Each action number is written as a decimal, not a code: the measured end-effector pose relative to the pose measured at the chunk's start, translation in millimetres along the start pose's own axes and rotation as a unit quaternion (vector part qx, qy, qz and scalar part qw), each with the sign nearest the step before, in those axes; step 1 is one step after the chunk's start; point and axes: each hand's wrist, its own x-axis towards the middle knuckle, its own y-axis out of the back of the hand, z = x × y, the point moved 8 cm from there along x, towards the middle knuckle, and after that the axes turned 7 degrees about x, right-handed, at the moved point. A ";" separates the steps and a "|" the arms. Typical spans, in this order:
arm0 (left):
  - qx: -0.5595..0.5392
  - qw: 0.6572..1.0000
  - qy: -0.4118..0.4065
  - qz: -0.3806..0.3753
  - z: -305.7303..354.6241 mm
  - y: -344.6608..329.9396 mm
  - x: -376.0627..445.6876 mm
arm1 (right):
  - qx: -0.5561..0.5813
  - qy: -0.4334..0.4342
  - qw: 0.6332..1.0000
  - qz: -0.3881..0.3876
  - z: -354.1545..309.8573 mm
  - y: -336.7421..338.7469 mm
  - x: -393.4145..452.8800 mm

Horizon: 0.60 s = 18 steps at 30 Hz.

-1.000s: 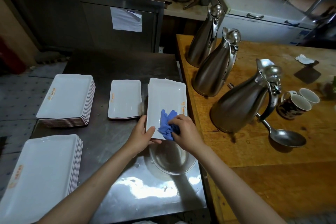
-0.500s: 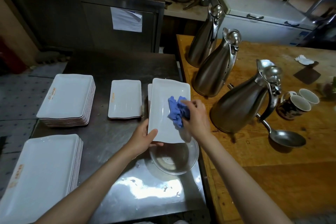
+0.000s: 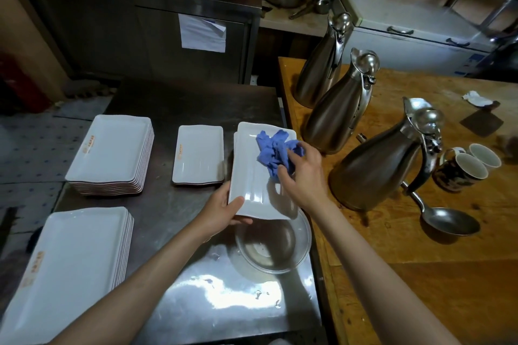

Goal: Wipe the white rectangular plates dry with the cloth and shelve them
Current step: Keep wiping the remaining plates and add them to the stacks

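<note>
The white plate (image 3: 252, 176) shines glossy and smooth under a crumpled, soft blue cloth (image 3: 276, 150). The steel tabletop (image 3: 196, 302) glares, scuffed. Brushed metal jugs (image 3: 370, 165) stand on worn, matt wood (image 3: 406, 274), beside a clear glass bowl (image 3: 273, 246).

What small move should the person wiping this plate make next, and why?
Probably draw the blue cloth back toward the near end of the plate. The right hand holds the cloth at the far end, the left hand grips the near corner, and the near half looks glossy, perhaps wet.
</note>
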 end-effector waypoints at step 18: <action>0.044 0.996 0.002 -0.072 5.6 -10.3 -8.4 | 0.081 -0.050 0.989 0.110 8.7 17.3 23.3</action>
